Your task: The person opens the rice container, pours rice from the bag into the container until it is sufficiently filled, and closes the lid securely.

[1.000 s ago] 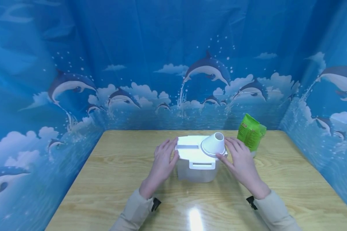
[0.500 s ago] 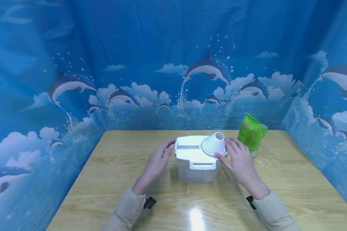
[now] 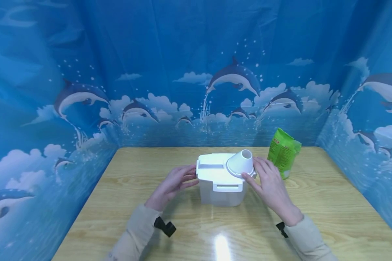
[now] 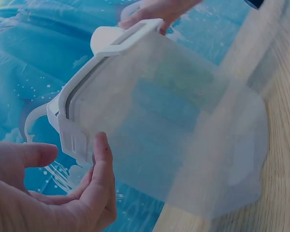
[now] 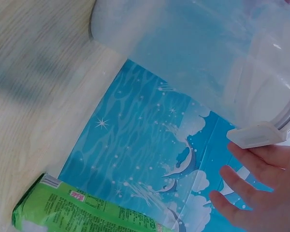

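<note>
On the wood-grain table [image 3: 143,224], the boxy translucent plastic container [image 3: 223,198] with white lid [image 3: 210,174] stands unmoved. Your left hand [image 3: 172,183] has dropped at the lid's left end, fingers loose; your right hand [image 3: 273,188] stays at its right end, fingers relaxed.

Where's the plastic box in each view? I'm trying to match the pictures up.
Head: plastic box sits low, right of centre.
Left wrist: box slants across the middle and right.
Right wrist: box runs along the top, cut off by the edge.
Shared landmark: the blue sheet, in all three.
</note>
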Demonstrator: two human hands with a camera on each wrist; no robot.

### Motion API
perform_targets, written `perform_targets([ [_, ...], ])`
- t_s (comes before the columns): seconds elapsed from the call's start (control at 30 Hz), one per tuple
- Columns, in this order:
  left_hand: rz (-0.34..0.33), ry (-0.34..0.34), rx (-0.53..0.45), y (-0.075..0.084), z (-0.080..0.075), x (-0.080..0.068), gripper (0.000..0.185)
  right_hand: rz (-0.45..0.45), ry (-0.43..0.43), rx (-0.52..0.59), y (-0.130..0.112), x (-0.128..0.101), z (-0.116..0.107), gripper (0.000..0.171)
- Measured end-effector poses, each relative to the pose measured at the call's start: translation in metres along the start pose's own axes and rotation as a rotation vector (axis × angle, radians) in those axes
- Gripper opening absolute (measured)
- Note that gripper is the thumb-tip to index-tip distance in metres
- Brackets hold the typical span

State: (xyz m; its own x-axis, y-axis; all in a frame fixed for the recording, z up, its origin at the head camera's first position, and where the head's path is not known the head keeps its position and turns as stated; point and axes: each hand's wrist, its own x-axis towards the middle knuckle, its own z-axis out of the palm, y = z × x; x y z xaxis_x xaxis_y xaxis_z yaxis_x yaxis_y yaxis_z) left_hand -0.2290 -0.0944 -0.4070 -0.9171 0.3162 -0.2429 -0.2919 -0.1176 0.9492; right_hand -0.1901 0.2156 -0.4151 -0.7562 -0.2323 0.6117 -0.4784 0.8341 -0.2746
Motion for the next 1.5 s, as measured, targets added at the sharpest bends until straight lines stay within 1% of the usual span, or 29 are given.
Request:
perform_targets([
  [0.13, -0.058, -0.013, -0.05, 0.004, -0.003, 0.002, 0.05, 0.002, 0.002, 0.002, -0.001, 0.0, 0.001, 0.059],
  [0.3, -0.1, -0.044, -0.032, 0.01, -0.004, 0.005, 0.053, 0.02, -0.007, 0.001, -0.002, -0.001, 0.001, 0.059],
  [0.43, -0.134, -0.021, -0.03, 0.012, -0.002, 0.008, 0.05, 0.024, 0.0, 0.013, -0.001, -0.003, 0.002, 0.058],
  [0.53, -0.16, -0.004, -0.075, 0.012, -0.001, 0.01, 0.046, 0.019, 0.014, 0.023, -0.001, -0.003, 0.002, 0.057],
  [0.63, -0.171, -0.026, -0.145, 0.011, -0.001, 0.011, 0.033, 0.013, 0.023, 0.027, -0.001, -0.003, 0.002, 0.056],
  [0.77, -0.172, -0.054, -0.212, 0.009, 0.0, 0.012, 0.015, 0.011, 0.021, 0.027, -0.001, -0.003, 0.001, 0.054],
  [0.83, -0.17, -0.051, -0.223, 0.008, -0.001, 0.012, 0.014, 0.014, 0.018, 0.026, -0.002, -0.002, 0.001, 0.054],
  [1.0, -0.143, -0.053, -0.218, 0.006, -0.001, 0.013, 0.018, 0.021, 0.014, 0.029, -0.003, -0.001, 0.002, 0.054],
  [1.1, -0.139, -0.053, -0.218, 0.006, 0.0, 0.013, 0.018, 0.019, 0.014, 0.031, -0.003, -0.001, 0.002, 0.053],
  [1.2, -0.139, -0.025, -0.251, 0.007, 0.001, 0.011, 0.017, 0.015, 0.016, 0.033, -0.004, -0.001, 0.002, 0.053],
  [1.33, -0.091, 0.015, -0.249, 0.007, 0.003, 0.009, 0.025, 0.009, 0.025, 0.032, -0.004, 0.0, 0.002, 0.054],
  [1.43, -0.074, 0.01, -0.209, 0.007, 0.002, 0.008, 0.031, 0.007, 0.026, 0.028, -0.003, 0.001, 0.002, 0.054],
  [1.5, -0.083, 0.0, -0.196, 0.006, 0.001, 0.007, 0.033, 0.01, 0.021, 0.027, -0.003, 0.001, 0.002, 0.054],
])
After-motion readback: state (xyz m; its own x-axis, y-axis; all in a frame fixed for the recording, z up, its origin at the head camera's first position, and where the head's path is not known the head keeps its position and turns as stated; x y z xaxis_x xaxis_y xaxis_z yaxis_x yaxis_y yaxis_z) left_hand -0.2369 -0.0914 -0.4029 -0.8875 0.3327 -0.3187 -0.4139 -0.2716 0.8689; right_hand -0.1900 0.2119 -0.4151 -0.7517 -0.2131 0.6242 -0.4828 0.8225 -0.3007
